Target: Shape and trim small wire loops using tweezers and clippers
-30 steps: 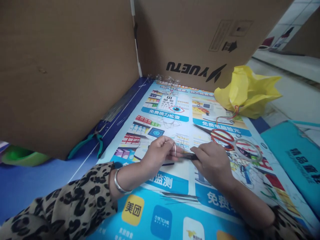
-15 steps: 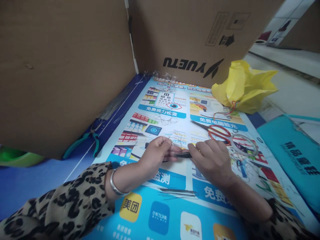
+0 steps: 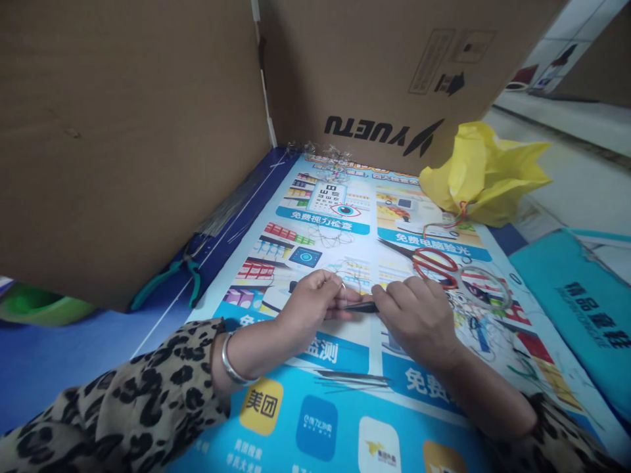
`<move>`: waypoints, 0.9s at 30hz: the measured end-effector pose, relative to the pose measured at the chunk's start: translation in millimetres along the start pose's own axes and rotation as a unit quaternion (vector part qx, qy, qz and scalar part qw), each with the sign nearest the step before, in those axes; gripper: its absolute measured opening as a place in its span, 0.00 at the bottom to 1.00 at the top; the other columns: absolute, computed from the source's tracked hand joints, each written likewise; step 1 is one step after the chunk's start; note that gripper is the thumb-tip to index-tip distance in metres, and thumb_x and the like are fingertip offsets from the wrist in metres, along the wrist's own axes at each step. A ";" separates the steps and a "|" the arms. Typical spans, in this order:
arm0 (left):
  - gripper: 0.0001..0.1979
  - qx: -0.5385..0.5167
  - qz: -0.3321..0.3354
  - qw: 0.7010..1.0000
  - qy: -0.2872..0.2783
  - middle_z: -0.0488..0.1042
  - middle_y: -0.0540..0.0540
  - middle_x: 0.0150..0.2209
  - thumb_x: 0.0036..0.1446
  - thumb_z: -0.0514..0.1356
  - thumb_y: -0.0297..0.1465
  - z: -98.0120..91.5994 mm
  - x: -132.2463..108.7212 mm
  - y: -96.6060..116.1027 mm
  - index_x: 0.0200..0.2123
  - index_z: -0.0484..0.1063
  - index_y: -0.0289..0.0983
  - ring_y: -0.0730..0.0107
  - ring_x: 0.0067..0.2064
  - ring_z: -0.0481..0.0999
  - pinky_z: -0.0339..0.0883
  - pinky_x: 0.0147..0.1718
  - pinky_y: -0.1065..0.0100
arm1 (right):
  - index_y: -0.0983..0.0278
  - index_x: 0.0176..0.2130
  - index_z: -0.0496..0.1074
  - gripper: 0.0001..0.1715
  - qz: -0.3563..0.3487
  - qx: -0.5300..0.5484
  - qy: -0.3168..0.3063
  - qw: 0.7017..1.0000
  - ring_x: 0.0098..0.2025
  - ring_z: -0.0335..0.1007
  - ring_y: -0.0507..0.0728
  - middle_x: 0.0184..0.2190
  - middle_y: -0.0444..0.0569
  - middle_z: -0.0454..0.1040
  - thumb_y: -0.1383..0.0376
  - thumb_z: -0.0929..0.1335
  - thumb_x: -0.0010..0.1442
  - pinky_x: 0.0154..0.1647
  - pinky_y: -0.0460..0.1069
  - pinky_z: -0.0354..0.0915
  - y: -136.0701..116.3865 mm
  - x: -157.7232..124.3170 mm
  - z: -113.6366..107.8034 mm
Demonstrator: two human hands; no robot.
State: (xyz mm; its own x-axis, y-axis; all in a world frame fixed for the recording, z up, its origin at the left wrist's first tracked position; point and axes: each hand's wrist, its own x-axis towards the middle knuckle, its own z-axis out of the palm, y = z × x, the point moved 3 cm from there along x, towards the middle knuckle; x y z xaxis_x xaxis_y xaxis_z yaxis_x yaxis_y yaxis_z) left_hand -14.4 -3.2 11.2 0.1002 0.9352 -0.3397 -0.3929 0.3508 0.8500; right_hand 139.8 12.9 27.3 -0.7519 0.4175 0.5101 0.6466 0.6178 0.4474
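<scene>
My left hand (image 3: pixel 315 301) is closed, with thumb and fingertips pinching a thin wire (image 3: pixel 344 289) that curves up between them. My right hand (image 3: pixel 419 318) is wrapped round a slim dark pointed tool (image 3: pixel 362 307); most of it is hidden in the fist, so its kind does not show. The tool's tip points left and meets the fingers of my left hand. Just below both hands, several thin dark wire pieces (image 3: pixel 352 379) lie on the printed poster (image 3: pixel 276 368). Fine loops of wire (image 3: pixel 335 235) rest beyond my left hand.
Orange-handled scissors (image 3: pixel 436 263) and a clear ring-shaped roll (image 3: pixel 493 303) lie right of my hands, near tangled threads. Teal-handled pliers (image 3: pixel 194 279) sit at left, by a green bowl (image 3: pixel 44 307). Cardboard (image 3: pixel 389 72) walls the back. Yellow paper (image 3: pixel 486 174) and a teal bag (image 3: pixel 576 309) stand right.
The whole view has shifted slightly, so things appear a little to the right and lower. Both hands keep nearly the same hold and position.
</scene>
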 end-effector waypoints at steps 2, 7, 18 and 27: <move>0.08 0.001 -0.001 1.000 0.003 0.76 0.40 0.33 0.57 0.54 0.33 0.3 -0.1 0.5 0.29 0.60 0.35 0.63 0.37 0.77 0.69 0.28 0.70 | 0.63 0.33 0.72 0.07 0.002 -0.005 -0.003 1.000 0.29 0.51 0.54 0.21 0.47 0.65 0.67 0.64 0.57 0.30 0.52 0.44 -0.2 -0.4 -0.2; 0.09 -0.010 0.002 1.000 -0.002 0.76 0.41 0.32 0.56 0.56 0.34 -0.2 -0.4 -0.2 0.29 0.61 0.35 0.63 0.37 0.77 0.69 0.28 0.70 | 0.63 0.32 0.71 0.07 0.011 -0.017 -0.012 1.000 0.29 0.51 0.54 0.21 0.47 0.64 0.67 0.64 0.57 0.30 0.52 0.44 -0.9 -0.3 0.1; 0.09 -0.023 -0.007 1.000 0.003 0.77 0.43 0.31 0.56 0.56 0.32 1.0 -0.6 0.1 0.27 0.59 0.35 0.66 0.35 0.78 0.69 0.27 0.71 | 0.63 0.32 0.71 0.06 0.011 -0.017 -0.011 1.000 0.29 0.51 0.54 0.22 0.47 0.64 0.66 0.64 0.57 0.31 0.52 0.44 -1.0 0.2 0.9; 0.07 0.024 0.008 1.000 0.009 0.77 0.43 0.31 0.57 0.54 0.32 1.2 -0.8 2.8 0.28 0.61 0.35 0.67 0.34 0.77 0.69 0.29 0.70 | 0.63 0.26 0.69 0.10 0.014 0.018 -0.040 0.999 0.28 0.51 0.54 0.21 0.48 0.63 0.68 0.63 0.57 0.30 0.51 0.44 -1.6 -1.9 5.3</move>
State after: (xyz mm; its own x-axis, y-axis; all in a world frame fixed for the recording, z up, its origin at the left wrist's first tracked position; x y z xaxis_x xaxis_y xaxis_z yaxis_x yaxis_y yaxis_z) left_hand -14.5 -2.9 14.4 0.0770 0.9395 -0.3337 -0.3508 0.3388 0.8730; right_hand 139.5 14.6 21.7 -0.7422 0.4858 0.4617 0.6638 0.6277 0.4066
